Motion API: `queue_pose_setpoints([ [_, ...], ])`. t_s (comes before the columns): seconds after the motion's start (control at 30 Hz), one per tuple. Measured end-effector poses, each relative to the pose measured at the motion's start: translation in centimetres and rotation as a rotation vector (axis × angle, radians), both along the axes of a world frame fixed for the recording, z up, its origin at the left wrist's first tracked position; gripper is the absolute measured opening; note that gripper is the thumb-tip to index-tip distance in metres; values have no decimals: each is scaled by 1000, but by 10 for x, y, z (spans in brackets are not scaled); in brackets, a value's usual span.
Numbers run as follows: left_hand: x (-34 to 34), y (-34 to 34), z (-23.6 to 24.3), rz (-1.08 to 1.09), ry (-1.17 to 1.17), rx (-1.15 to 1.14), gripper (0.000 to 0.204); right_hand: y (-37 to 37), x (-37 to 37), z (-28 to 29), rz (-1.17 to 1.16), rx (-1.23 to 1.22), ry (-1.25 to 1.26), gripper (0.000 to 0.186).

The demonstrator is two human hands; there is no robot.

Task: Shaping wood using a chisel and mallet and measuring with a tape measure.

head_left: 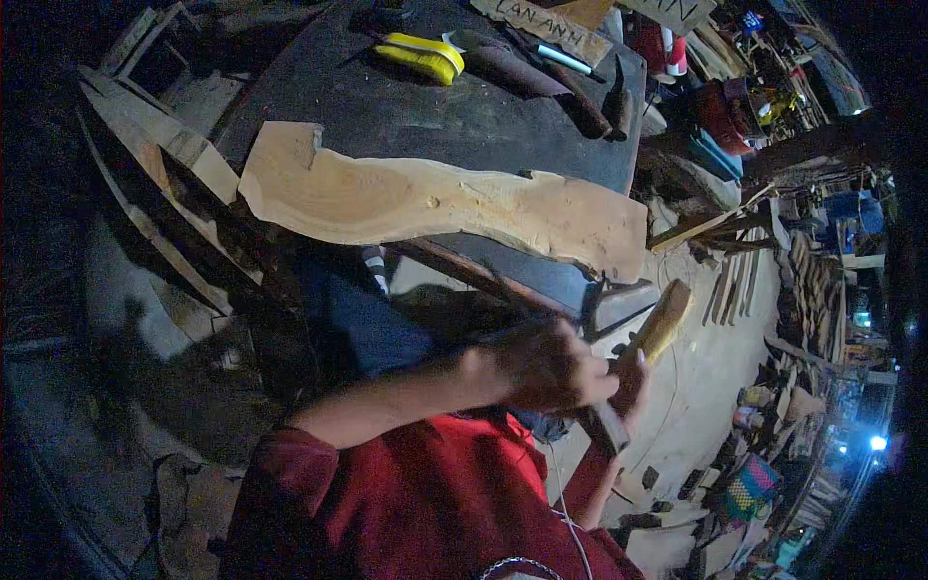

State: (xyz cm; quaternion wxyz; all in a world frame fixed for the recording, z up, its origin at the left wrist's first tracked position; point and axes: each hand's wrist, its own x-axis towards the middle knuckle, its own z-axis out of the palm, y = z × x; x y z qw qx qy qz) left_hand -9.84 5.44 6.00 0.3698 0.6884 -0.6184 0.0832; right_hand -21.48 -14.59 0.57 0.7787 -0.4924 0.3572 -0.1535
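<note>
My left hand [561,367] is closed in a slightly blurred fist near my chest, against the piece in my other hand; what lies inside its fingers is hidden. My right hand [630,387] is wrapped from below round a long, narrow wooden piece [665,321], tilted with its yellowish-brown end pointing up and away. A grey, flat end [609,428] sticks out below my fingers; I cannot tell if it belongs to the same piece. Beyond my hands, a pale, wavy-edged wood slab [435,205] lies across the dark table [387,126].
On the table's far side are a yellow brush [420,58], a dark brown sheet [507,70], a white marker-like stick [568,60] and a hammer [620,99], near a lettered wood board [541,27]. Wooden planks [164,126] stand left. Wood scraps [797,416] pile up right.
</note>
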Motion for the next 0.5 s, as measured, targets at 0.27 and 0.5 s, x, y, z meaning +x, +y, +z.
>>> queue_pose_setpoints([
  [0.27,7,72,1,251,226,79,12,26,45,34,493,-882,-89,52],
  [0.5,11,108,-5,485,322,128,29,49,144,60,776,-1093,-182,59],
])
